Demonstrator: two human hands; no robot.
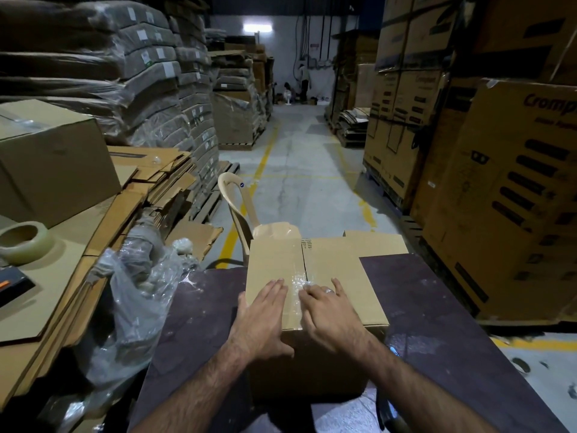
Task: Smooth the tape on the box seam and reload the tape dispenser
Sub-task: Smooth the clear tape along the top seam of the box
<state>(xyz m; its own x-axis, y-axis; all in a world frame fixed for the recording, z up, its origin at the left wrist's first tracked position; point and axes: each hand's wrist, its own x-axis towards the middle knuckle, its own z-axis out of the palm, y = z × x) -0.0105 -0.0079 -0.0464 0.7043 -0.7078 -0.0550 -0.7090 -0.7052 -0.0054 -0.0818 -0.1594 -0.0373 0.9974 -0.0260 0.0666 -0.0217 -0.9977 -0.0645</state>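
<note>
Head view: the left hand (265, 314) lies flat on the cardboard box (340, 264), fingers straight, its grip holding nothing. The right hand (331, 310) presses loosely bent fingers onto the clear tape (295, 260) along the top seam, grasping nothing. The box sits on the dark counter (437, 307). A tape roll (25, 242) rests on flattened cardboard (62, 292), well apart at the left.

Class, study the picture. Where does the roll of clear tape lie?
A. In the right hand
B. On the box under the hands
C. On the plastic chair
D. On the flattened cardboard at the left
D: the tape roll rests on the flattened cardboard at the far left, apart from the box.
</note>
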